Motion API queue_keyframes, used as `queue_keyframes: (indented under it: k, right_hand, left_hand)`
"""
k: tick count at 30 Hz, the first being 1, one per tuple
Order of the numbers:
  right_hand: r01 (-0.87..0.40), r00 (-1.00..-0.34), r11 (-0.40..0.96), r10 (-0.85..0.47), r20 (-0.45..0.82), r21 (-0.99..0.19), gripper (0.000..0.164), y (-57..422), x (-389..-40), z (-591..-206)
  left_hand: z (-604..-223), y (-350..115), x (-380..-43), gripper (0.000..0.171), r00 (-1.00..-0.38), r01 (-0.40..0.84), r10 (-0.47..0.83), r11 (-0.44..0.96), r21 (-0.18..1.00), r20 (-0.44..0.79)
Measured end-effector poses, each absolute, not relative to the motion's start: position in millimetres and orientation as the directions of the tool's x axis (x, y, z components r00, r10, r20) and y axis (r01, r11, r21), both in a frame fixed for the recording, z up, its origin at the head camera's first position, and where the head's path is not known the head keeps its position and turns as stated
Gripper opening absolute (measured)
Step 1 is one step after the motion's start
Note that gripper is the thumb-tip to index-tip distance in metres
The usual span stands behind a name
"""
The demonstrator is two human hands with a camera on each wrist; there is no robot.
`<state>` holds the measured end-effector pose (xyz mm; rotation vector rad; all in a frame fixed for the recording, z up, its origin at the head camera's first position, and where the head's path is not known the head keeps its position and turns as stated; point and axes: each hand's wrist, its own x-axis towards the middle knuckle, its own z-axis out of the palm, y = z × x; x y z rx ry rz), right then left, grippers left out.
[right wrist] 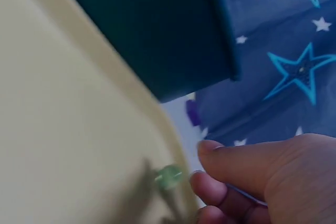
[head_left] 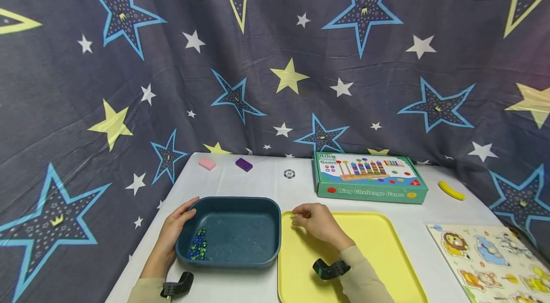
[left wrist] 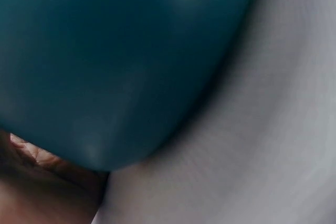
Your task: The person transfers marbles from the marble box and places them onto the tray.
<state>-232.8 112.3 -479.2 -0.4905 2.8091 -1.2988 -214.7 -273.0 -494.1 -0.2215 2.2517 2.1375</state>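
My left hand (head_left: 173, 227) grips the left end of a dark teal plastic bin (head_left: 240, 231), its thumb over the rim. Blue and green marbles (head_left: 198, 245) are bunched in the bin's near left corner. In the left wrist view, the bin's smooth outside (left wrist: 121, 66) fills much of the picture. My right hand (head_left: 317, 222) is over the far left corner of a yellow tray (head_left: 365, 245), fingers bent and thumb apart from the index finger. A clear green marble (right wrist: 168, 177) shows just past those fingertips, by the tray's raised edge.
Behind the tray lies a green Ring Challenge Game box (head_left: 371, 193). Farther back are a pink block (head_left: 207, 163), a purple block (head_left: 244, 164) and a round chip (head_left: 290, 174). On the right are a yellow banana-shaped piece (head_left: 451, 190) and an animal puzzle board (head_left: 490, 265).
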Motion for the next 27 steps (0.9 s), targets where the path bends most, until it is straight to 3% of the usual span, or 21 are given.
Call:
queue_keyframes:
  k: [7,15,27]
  right_hand:
    - [-0.324,-0.944,0.537,-0.233,0.233,-0.779,0.007,105,-225,-452]
    - [-0.368,-0.909,0.377,-0.339,0.243,-0.85,0.01,76,-204,-429]
    - [-0.473,-0.82,0.294,-0.491,0.293,-0.83,0.009,5,-193,-445]
  left_hand:
    - [-492,-271,-213,0.048,-0.989,-0.116,-0.096,0.059,0.991,-0.11]
    - [-493,-269,-212,0.05,-0.988,-0.131,-0.092,0.03,0.991,-0.128]
    - [-494,-269,-214,0.048,-0.987,-0.131,-0.098,0.037,0.991,-0.127]
